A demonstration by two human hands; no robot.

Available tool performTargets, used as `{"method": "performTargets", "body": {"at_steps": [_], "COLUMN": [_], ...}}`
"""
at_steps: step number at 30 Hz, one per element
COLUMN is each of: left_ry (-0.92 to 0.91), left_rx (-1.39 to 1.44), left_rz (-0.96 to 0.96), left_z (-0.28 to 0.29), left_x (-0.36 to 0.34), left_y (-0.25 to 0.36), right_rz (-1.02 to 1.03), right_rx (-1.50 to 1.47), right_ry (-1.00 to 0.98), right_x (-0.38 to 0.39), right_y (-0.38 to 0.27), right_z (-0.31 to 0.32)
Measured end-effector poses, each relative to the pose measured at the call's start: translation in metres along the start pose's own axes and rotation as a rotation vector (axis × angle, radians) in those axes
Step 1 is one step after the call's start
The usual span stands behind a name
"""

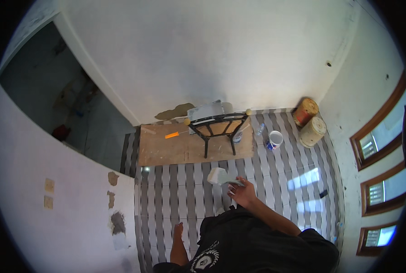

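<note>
My right hand [244, 194] is closed round the handle of a wide paintbrush [218, 176] with pale bristles, held out over the striped tile floor. The bristles point to the left, apart from any surface. My left hand [179, 228] hangs low beside my body and looks to be touching nothing; its fingers are too small and edge-on to make out. Ahead of me a black metal-framed chair [206, 144] stands on a brown board [159, 152]. A grey paint-smeared tray [205, 110] shows behind the chair's backrest. On the board lies a tool with an orange handle [171, 135].
Right of the board are a clear plastic bottle [260, 129] and a white bucket [275, 138]. Two large stained pails [313, 131] stand in the far right corner. A doorway [75, 100] opens at left; brown-framed windows [383, 193] line the right wall.
</note>
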State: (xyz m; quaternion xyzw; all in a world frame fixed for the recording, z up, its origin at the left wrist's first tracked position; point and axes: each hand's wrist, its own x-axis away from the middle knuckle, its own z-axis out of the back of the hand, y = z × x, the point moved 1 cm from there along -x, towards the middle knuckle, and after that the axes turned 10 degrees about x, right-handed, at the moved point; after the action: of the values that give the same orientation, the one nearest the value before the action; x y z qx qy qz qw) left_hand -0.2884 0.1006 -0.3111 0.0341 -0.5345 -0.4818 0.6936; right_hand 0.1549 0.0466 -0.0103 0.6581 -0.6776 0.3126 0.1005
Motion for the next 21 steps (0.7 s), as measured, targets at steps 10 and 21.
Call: {"method": "performTargets", "body": {"at_steps": [10,21], "left_ry": [-0.142,-0.177], "left_rx": [0.098,-0.663], "left_rz": [-0.023,-0.565], "left_z": [0.010,0.013], "left_x": [-0.007,-0.017], "left_y": [0.005,0.032], "right_rz": [-0.022,-0.053], "right_rx": [-0.049,-0.079], "right_ry": [-0.044,-0.027], "right_x": [-0.006,-0.009], "right_y": [0.011,0.013], "right_z": [-0.010,-0.004]}}
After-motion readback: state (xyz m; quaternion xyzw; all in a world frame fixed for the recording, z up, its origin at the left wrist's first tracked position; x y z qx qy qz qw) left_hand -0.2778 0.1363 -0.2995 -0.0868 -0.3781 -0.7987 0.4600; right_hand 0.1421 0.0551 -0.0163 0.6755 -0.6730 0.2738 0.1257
